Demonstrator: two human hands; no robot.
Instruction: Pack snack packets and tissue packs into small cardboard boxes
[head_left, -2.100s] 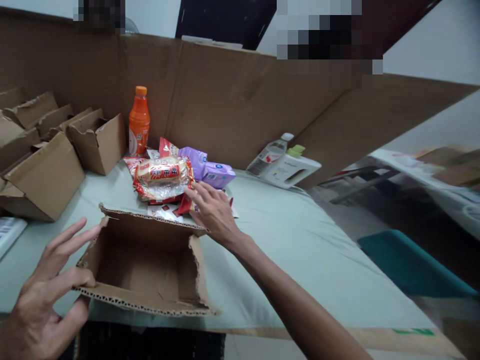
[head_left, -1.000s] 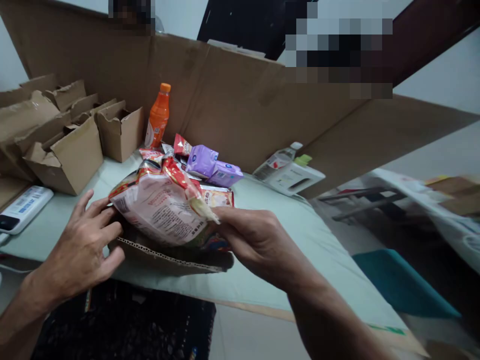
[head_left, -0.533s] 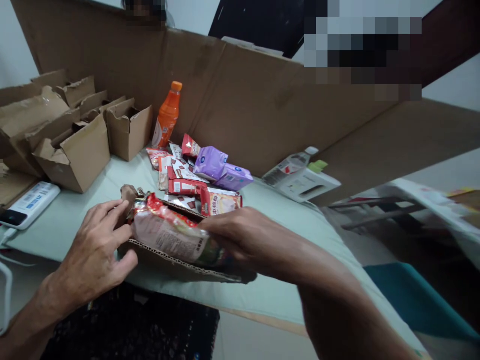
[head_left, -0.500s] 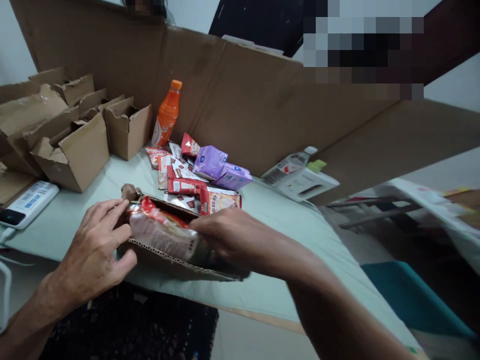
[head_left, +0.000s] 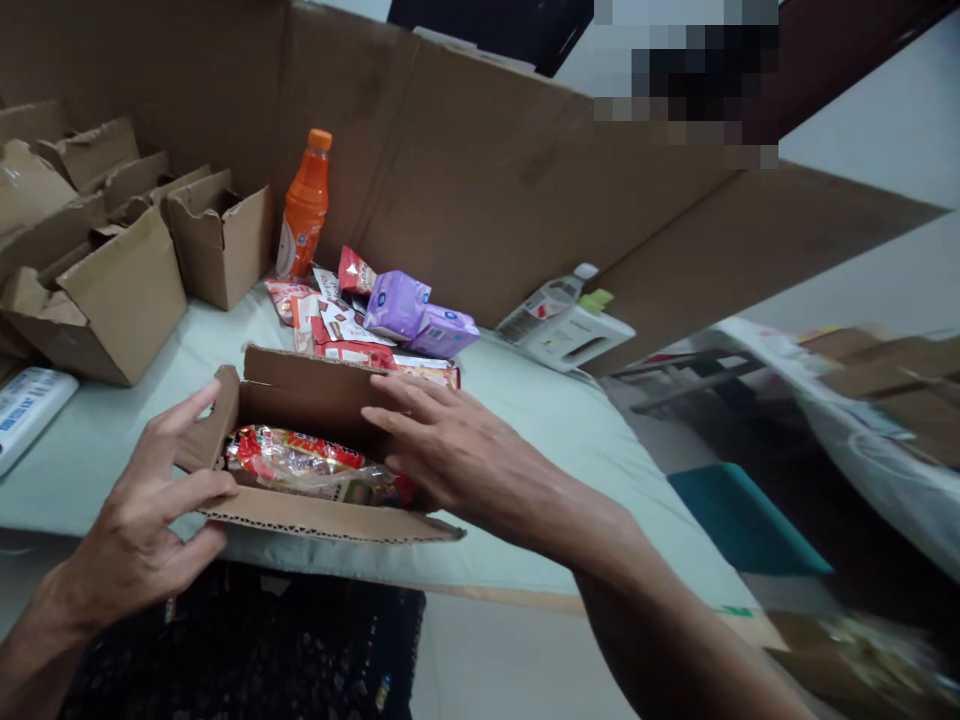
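A small open cardboard box [head_left: 322, 517] stands near the front edge of the covered table, its flaps folded outward. Inside lies a clear plastic snack packet [head_left: 296, 458] with red printing. My left hand [head_left: 139, 525] is at the box's left end, its middle finger over the front flap and its thumb below, gripping the cardboard. My right hand [head_left: 461, 445] hovers over the right end with fingers stretched and apart, holding nothing; it hides that end of the box. Just behind are red and white snack packets [head_left: 345, 325] and two purple packs [head_left: 401, 305].
Several cardboard boxes [head_left: 135, 300] crowd the left, near a white device [head_left: 34, 415]. An orange bottle [head_left: 306, 205] stands against the tall cardboard wall [head_left: 480, 190]. A clear bottle [head_left: 544, 305] and a white jug [head_left: 581, 335] lean at the back right.
The snack packet has gone down into the box and lies flat. My right hand has let go of it and its fingers have spread. The box's flaps have opened wider.
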